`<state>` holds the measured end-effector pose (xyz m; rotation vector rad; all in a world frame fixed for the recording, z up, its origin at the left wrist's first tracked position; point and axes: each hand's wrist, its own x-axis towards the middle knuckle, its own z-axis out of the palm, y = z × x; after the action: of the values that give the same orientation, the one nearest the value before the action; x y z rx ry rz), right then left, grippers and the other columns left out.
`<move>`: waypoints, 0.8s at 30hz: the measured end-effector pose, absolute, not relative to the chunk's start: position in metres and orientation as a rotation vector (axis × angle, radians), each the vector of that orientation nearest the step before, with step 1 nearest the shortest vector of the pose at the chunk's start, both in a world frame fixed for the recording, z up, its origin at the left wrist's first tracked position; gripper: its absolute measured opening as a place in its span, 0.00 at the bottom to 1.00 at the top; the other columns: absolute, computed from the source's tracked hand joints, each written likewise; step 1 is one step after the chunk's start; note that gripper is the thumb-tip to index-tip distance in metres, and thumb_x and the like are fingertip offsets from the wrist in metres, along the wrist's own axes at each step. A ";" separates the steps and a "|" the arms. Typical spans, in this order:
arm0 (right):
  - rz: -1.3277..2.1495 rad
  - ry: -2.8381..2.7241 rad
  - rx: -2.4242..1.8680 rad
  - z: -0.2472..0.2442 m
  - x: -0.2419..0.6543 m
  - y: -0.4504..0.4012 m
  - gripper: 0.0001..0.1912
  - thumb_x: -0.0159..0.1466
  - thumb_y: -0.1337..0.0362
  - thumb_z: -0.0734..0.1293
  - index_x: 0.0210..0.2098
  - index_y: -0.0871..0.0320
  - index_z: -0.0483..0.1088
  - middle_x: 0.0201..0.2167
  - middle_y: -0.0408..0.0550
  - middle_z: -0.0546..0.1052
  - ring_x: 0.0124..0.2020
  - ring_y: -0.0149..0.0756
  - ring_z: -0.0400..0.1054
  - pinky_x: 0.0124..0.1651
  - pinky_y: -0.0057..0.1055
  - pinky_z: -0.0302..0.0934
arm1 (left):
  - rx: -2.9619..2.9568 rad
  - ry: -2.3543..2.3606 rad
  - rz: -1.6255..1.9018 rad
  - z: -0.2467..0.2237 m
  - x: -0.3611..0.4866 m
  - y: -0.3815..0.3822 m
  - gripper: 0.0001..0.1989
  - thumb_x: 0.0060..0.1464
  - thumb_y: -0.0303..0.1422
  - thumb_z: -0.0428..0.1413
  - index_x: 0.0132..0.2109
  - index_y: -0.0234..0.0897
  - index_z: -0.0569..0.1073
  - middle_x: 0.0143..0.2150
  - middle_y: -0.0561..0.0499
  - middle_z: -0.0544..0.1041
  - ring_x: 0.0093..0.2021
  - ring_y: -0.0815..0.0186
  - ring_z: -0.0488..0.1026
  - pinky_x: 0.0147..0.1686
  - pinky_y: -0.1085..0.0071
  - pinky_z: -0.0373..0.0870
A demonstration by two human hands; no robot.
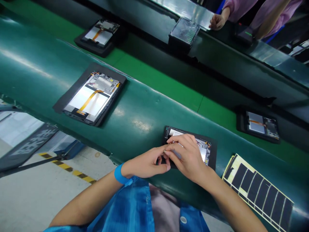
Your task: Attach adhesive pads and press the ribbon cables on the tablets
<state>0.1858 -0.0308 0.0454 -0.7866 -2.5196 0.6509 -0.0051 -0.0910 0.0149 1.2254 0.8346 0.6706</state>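
An opened tablet (208, 150) lies on a dark pad at the front of the green surface, with its circuit board and metal parts exposed. Both of my hands meet over it and hide much of its middle. My left hand (151, 162), with a blue band at the wrist, has its fingers curled and its thumb close to them. The fingertips of my right hand (187, 156) are pinched together against the left fingers. Whatever is between the fingertips is too small or hidden to make out. Right of my right forearm is a yellow-edged sheet of black adhesive strips (260, 190).
Another opened tablet (93, 96) with an orange ribbon cable sits on a dark pad to the left. On the lower green belt (154, 83) are two more tablets, one far left (100, 33), one right (259, 122). A dark box (184, 32) and a co-worker's hand (217, 22) are beyond.
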 end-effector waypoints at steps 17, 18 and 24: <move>0.827 -2.386 -1.045 0.032 0.202 -0.010 0.03 0.71 0.63 0.67 0.39 0.52 0.71 0.44 0.47 0.76 0.46 0.42 0.70 0.50 0.42 0.59 | 0.985 1.074 0.917 -0.004 -0.007 -0.098 0.23 0.58 0.32 0.56 0.60 0.35 0.70 0.43 0.47 0.79 0.34 0.67 0.73 0.28 0.73 0.67; 0.842 -2.421 -1.065 0.029 0.202 -0.008 0.03 0.71 0.62 0.66 0.38 0.52 0.71 0.45 0.48 0.75 0.47 0.42 0.70 0.51 0.42 0.58 | 1.093 1.176 0.949 -0.006 -0.009 -0.100 0.21 0.59 0.31 0.55 0.59 0.35 0.72 0.42 0.47 0.79 0.34 0.67 0.73 0.29 0.72 0.68; 0.845 -2.660 -1.068 0.017 0.198 -0.010 0.08 0.72 0.61 0.64 0.38 0.52 0.72 0.51 0.51 0.74 0.52 0.46 0.66 0.53 0.45 0.57 | 1.847 1.500 1.016 -0.016 -0.015 -0.109 0.15 0.65 0.31 0.52 0.55 0.35 0.75 0.52 0.41 0.77 0.51 0.56 0.72 0.52 0.55 0.73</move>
<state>0.1983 -0.0096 0.0171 -1.0680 -2.6601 0.8449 -0.0148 -0.1089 -0.0156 1.8473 1.5004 1.0160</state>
